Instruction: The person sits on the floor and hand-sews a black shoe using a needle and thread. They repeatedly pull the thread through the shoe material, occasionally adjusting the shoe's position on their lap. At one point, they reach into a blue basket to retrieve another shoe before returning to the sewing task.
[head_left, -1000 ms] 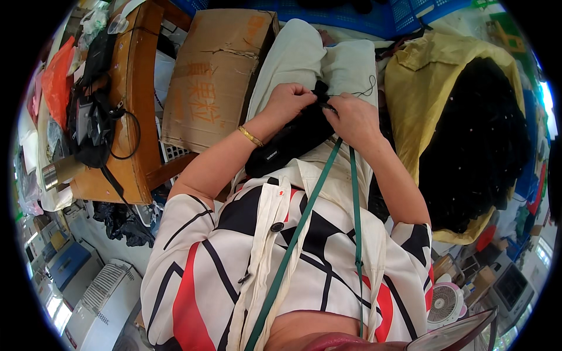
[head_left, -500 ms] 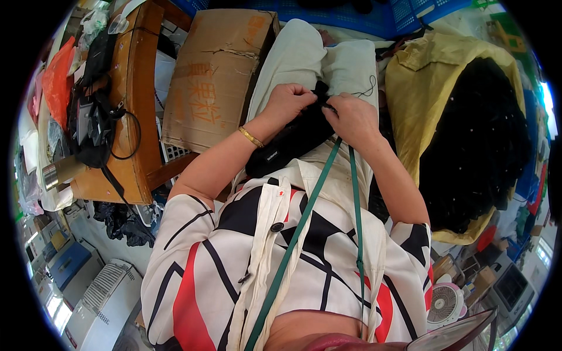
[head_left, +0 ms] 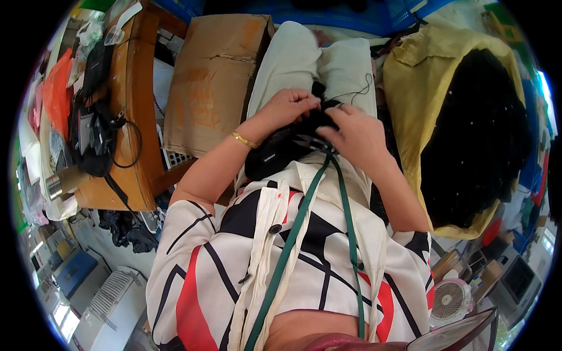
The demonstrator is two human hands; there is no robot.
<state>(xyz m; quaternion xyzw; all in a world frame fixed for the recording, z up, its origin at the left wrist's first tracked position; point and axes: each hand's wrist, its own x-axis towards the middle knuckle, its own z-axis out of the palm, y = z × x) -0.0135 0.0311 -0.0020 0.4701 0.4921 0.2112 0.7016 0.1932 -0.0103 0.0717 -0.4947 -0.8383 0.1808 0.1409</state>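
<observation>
A black fabric piece [head_left: 266,165] with a small white label lies across my lap. My left hand [head_left: 291,109] is closed in a pinch at the black fabric's upper part; exactly what sits between its fingertips is hard to see. My right hand [head_left: 360,134] is just to the right, slightly blurred, thumb and fingers apart over the black fabric. A thin dark thread [head_left: 367,88] loops over my light trousers beyond the right hand. From my neck hangs a green lanyard [head_left: 301,213]; at its end a dark, shiny object [head_left: 316,142] lies on the fabric, partly hidden.
To the left stand a worn cardboard box [head_left: 205,82] and a wooden table [head_left: 126,111] with a black bag hanging on it. A yellow sack [head_left: 404,82] holding black fabric is at the right. Blue plastic crates [head_left: 369,20] stand ahead. A fan [head_left: 451,299] is at the lower right.
My right hand has come away from the left, and its fingers have spread. The lanyard's lower end has shifted left, and the shiny object on it now shows.
</observation>
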